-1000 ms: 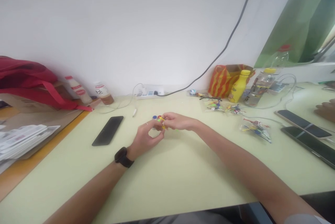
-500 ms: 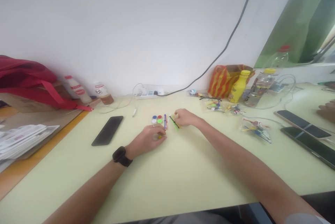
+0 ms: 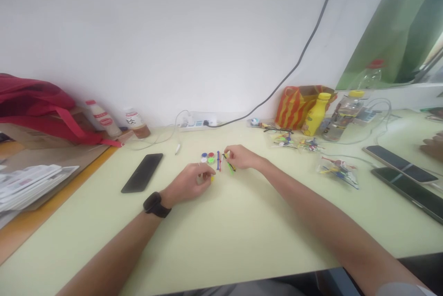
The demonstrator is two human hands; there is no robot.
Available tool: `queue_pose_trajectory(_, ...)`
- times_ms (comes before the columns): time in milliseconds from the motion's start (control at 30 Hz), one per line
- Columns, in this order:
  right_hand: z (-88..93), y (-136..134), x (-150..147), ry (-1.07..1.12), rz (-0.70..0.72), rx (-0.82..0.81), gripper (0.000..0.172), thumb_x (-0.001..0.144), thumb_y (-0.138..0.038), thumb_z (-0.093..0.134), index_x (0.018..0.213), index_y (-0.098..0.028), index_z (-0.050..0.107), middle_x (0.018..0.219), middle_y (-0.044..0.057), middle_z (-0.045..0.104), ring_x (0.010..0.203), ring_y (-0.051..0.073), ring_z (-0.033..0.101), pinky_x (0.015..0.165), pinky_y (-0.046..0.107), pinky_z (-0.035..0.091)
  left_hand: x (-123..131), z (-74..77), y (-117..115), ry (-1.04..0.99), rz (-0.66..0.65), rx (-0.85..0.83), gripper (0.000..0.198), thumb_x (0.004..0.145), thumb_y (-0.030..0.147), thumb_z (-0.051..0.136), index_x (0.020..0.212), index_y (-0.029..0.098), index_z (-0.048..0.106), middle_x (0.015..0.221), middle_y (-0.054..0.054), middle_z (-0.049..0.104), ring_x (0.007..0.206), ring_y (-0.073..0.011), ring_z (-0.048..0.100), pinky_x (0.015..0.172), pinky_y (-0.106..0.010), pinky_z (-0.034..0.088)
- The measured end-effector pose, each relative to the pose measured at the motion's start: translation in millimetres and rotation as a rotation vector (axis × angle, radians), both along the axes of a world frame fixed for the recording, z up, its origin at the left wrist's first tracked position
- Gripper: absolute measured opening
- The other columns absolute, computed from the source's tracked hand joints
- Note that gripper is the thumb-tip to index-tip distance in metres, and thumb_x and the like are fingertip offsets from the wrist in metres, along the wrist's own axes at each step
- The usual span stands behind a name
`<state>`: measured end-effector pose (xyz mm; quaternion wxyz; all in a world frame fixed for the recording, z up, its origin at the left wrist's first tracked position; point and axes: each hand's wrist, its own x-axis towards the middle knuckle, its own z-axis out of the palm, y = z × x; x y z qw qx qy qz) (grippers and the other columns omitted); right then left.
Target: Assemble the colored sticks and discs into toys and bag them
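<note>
My left hand (image 3: pixel 190 181) hovers low over the table with its fingers loosely bent and a gap between thumb and forefinger. Just off its fingertips shows a small yellow piece (image 3: pixel 212 178), partly hidden. Beyond it lie small round discs: blue (image 3: pixel 204 154), red (image 3: pixel 211 154), white (image 3: pixel 204 160) and green (image 3: pixel 211 160). To their right, a blue stick (image 3: pixel 218 160) and a red stick (image 3: pixel 220 162) lie side by side. My right hand (image 3: pixel 241 156) pinches the far end of a yellow stick, among black, green (image 3: pixel 231 170) and white sticks, partly covered by its fingers.
A black phone (image 3: pixel 142 173) lies left. Bagged small parts (image 3: pixel 339 171), two phones and another person's hand (image 3: pixel 432 147) are on the right. Bottles, a striped bag (image 3: pixel 294 104) and a power strip (image 3: pixel 197 122) stand along the wall. A white cable end (image 3: pixel 177 149) lies behind the discs.
My left hand has drawn back slightly to the left, away from the yellow piece. My right hand has shifted a little left, its fingertips coming down onto the upper ends of the sticks.
</note>
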<state>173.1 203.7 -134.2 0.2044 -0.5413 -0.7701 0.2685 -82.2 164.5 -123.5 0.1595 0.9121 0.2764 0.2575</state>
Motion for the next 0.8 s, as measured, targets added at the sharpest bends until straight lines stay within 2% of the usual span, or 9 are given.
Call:
queue_pose_trajectory(133, 1.8, -3.0, -3.0, 0.061, 0.033, -0.001, 0.032, 0.086, -0.01, 0.063, 0.118, -0.016, 0.067, 0.09, 0.003, 0.075, 0.073, 0.014, 0.065, 0.064, 0.023, 0.046, 1.7, -1.3, 1.0, -0.012, 0.013, -0.032, 0.019, 0.087, 0.015, 0.061, 0.096, 0.024, 0.076, 0.082, -0.002, 0.074, 0.07, -0.0166, 0.066, 0.067, -0.029, 0.054)
queue_pose_trajectory(300, -0.2, -2.2, -4.8, 0.122, 0.061, -0.005, 0.028, 0.086, -0.011, 0.064, 0.114, -0.017, 0.069, 0.09, 0.003, 0.074, 0.075, 0.014, 0.066, 0.064, 0.022, 0.048, 0.9, -5.7, 7.8, 0.005, 0.022, 0.094, 0.021, 0.09, 0.016, 0.061, 0.1, 0.026, 0.077, 0.103, -0.007, 0.075, 0.099, -0.0245, 0.068, 0.089, -0.04, 0.056)
queue_pose_trajectory(367, -2.8, -0.7, -5.8, 0.144, 0.073, -0.007, 0.028, 0.087, -0.012, 0.065, 0.115, -0.016, 0.069, 0.092, 0.004, 0.074, 0.077, 0.014, 0.067, 0.065, 0.022, 0.049, 0.1, -7.3, 10.4, -0.006, 0.061, 0.139, 0.023, 0.092, 0.017, 0.059, 0.105, 0.026, 0.076, 0.109, -0.008, 0.073, 0.105, -0.0255, 0.066, 0.093, -0.041, 0.056)
queue_pose_trajectory(467, -6.4, 1.0, -7.1, 0.172, 0.088, -0.008, 0.03, 0.088, -0.012, 0.064, 0.117, -0.016, 0.068, 0.097, 0.005, 0.074, 0.082, 0.015, 0.069, 0.07, 0.022, 0.051, -0.1, -6.0, 10.2, -0.013, 0.067, 0.152, 0.023, 0.093, 0.019, 0.06, 0.108, 0.026, 0.075, 0.111, -0.008, 0.073, 0.106, -0.0254, 0.065, 0.094, -0.042, 0.055)
queue_pose_trajectory(600, -7.0, 0.4, -7.5, 0.188, 0.116, -0.007, 0.031, 0.087, -0.01, 0.064, 0.116, -0.017, 0.069, 0.096, 0.004, 0.074, 0.083, 0.014, 0.069, 0.073, 0.023, 0.052, 0.8, -1.1, 6.8, 0.047, -0.002, 0.138, 0.012, 0.091, 0.027, 0.067, 0.099, 0.026, 0.077, 0.106, -0.007, 0.073, 0.101, -0.025, 0.065, 0.09, -0.041, 0.055)
queue_pose_trajectory(800, -5.1, -1.0, -7.4, 0.192, 0.148, 0.0, 0.03, 0.084, -0.006, 0.064, 0.111, -0.016, 0.072, 0.091, 0.003, 0.074, 0.08, 0.015, 0.068, 0.073, 0.023, 0.052, -3.9, -5.8, 16.4, 0.027, 0.08, 0.192, 0.013, 0.092, 0.027, 0.067, 0.1, 0.026, 0.077, 0.106, -0.007, 0.073, 0.1, -0.0249, 0.064, 0.089, -0.041, 0.054)
